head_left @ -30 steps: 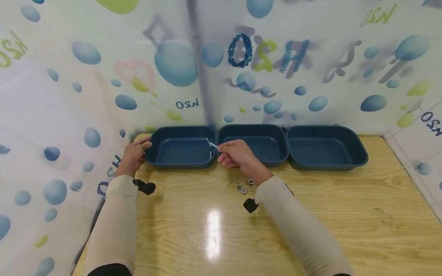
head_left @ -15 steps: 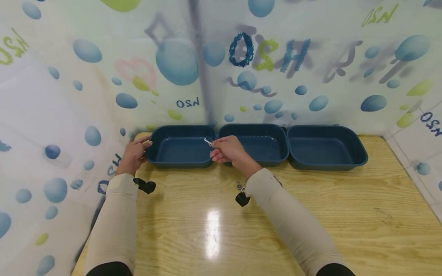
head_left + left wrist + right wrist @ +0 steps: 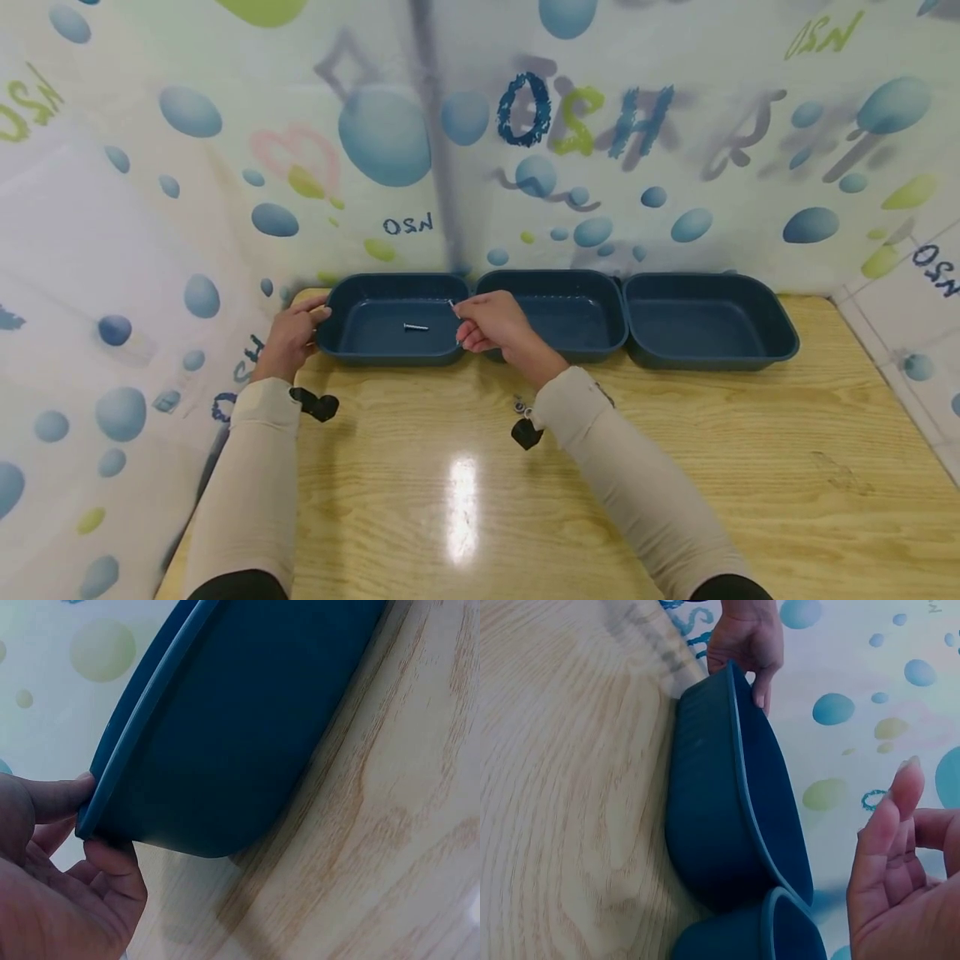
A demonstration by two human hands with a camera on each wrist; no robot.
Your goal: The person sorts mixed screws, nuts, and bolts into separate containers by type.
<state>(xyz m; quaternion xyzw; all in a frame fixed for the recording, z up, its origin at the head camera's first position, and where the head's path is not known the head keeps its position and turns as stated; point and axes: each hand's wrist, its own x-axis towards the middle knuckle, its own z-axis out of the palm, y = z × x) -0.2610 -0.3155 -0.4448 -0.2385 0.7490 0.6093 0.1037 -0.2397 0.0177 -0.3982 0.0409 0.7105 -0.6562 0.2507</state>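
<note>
My left hand (image 3: 287, 337) grips the left end of the leftmost blue plastic bin (image 3: 390, 361). In the left wrist view, the thumb and fingers pinch the bin's rim (image 3: 142, 712). A silver bolt (image 3: 416, 327) lies on the floor of that bin. My right hand (image 3: 497, 321) hovers over the wall between the left and middle bins, its fingers loosely bent. Another small metal piece (image 3: 452, 303) shows just past its fingertips, partly hidden by them. The right wrist view shows nothing between the fingers (image 3: 877, 847).
A middle bin (image 3: 592, 357) and a right bin (image 3: 712, 364) of the same blue continue the row against the patterned backdrop (image 3: 697, 150). Metal nuts (image 3: 519, 405) lie on the wooden table (image 3: 405, 467), partly covered by the right wrist's black camera (image 3: 527, 433).
My right hand has moved left to the left bin's edge and let go of a bolt, which now lies farther inside that bin. The left hand keeps its place on the rim.
</note>
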